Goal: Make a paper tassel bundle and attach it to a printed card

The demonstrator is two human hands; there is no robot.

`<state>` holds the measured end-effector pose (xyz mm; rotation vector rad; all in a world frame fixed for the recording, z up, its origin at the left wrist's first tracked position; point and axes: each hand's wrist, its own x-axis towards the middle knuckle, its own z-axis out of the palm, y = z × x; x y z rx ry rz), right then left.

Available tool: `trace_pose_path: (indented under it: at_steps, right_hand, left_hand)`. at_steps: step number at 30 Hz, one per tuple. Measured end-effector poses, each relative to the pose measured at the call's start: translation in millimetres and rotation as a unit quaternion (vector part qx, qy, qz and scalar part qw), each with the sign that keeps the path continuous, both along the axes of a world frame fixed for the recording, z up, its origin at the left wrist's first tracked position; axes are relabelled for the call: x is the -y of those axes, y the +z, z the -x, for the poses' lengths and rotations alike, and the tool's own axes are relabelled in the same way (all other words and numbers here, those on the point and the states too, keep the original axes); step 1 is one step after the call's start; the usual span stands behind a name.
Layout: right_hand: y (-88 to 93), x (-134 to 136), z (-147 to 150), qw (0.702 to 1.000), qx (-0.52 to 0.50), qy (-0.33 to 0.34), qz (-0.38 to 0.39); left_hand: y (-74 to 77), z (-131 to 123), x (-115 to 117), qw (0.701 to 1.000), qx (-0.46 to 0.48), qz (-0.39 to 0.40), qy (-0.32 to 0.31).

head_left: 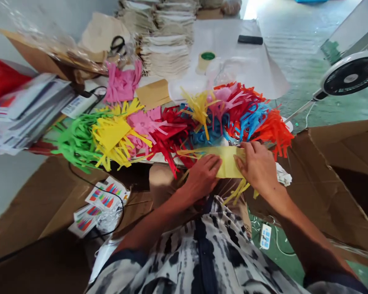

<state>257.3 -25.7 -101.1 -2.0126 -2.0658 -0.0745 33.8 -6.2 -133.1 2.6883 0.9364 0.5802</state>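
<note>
Fringed paper pieces in green [75,143], yellow [115,136], pink [122,83], red [168,130] and orange [274,130] lie along the table's near edge. Behind them stand a tape roll [206,60], scissors [118,44] and stacked bags [165,41]. A fan [351,75] stands right of the table.

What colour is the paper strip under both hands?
Yellow. The strip lies flat under the left hand and right hand, seen best in the head view.

A craft workshop: heaps of fringed coloured paper [159,126], stacked sheets [165,45], cardboard boxes [334,175]
</note>
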Motion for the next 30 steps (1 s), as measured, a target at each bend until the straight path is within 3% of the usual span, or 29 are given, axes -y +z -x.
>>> trace_pose_path:
  at_steps: [2,5,9,14,18,23,30]
  right_hand:
    - [3.5,18,4,0.996,0.018,0.069,-0.045]
    - [-3.6,40,9,0.982,-0.006,0.189,-0.008]
    - [-18.8,47,-1,0.981,-0.015,0.188,0.041]
    - [-8.8,27,-24,0.959,-0.138,0.224,0.103]
    - [-5.0,15,-22,0.96,-0.216,0.147,0.102]
    - [-19.5,18,-4,0.99,-0.134,0.0,0.042]
    - [-20.0,13,8,0.997,-0.054,-0.034,0.043]
  left_hand:
    - [-9.3,-1,2,1.0,-0.002,-0.003,0.009]
    - [-8.7,3,4,1.0,0.008,-0.007,0.007]
    - [3.1,13,5,1.0,0.009,0.015,0.009]
    - [15.9,27,-10,0.993,0.033,0.113,0.023]
    - [22.5,26,-27,0.976,0.043,0.19,0.096]
    - [28.5,9,-37,0.97,-0.035,0.176,0.165]
    - [27.5,-7,-44,0.96,-0.152,0.106,0.209]
